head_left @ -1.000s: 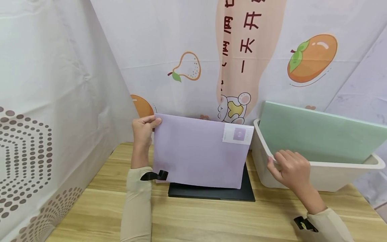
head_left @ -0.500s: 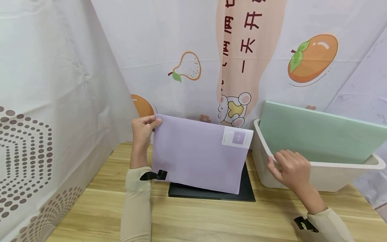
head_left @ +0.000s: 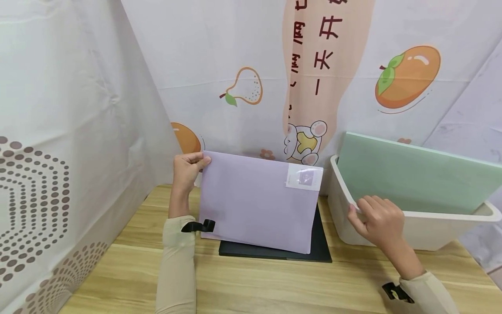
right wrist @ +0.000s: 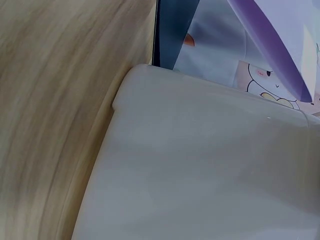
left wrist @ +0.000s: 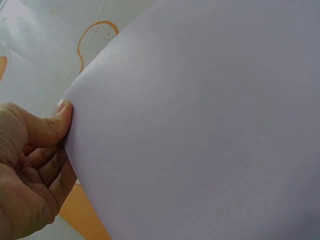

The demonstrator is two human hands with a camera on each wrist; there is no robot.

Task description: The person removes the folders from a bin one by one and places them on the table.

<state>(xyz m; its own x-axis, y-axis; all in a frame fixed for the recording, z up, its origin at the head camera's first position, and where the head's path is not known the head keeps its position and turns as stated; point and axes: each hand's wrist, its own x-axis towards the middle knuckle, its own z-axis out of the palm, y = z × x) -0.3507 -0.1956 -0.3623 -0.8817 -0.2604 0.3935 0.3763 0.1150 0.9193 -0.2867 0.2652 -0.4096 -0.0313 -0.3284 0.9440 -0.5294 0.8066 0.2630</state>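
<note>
In the head view, my left hand (head_left: 186, 172) pinches the upper left corner of a light purple file folder (head_left: 256, 200), thumb in front. The left wrist view shows the thumb on the near face of the folder (left wrist: 190, 125). The folder stands tilted, its lower edge over a flat black folder-like slab (head_left: 323, 242) on the table. A white label marks its upper right corner. My right hand (head_left: 379, 222) grips the near left rim of a white plastic bin (head_left: 435, 231). In the right wrist view only the bin's wall (right wrist: 200, 160) shows, not the hand.
A large pale green folder (head_left: 415, 174) leans inside the bin, its top rising above the rim. The wooden table (head_left: 251, 285) meets a printed curtain (head_left: 219, 43) at the back and left.
The purple folder's right side has dropped and shifted slightly left, uncovering more of the black slab's right side. The left hand stays at its corner, and the right hand remains on the bin rim.
</note>
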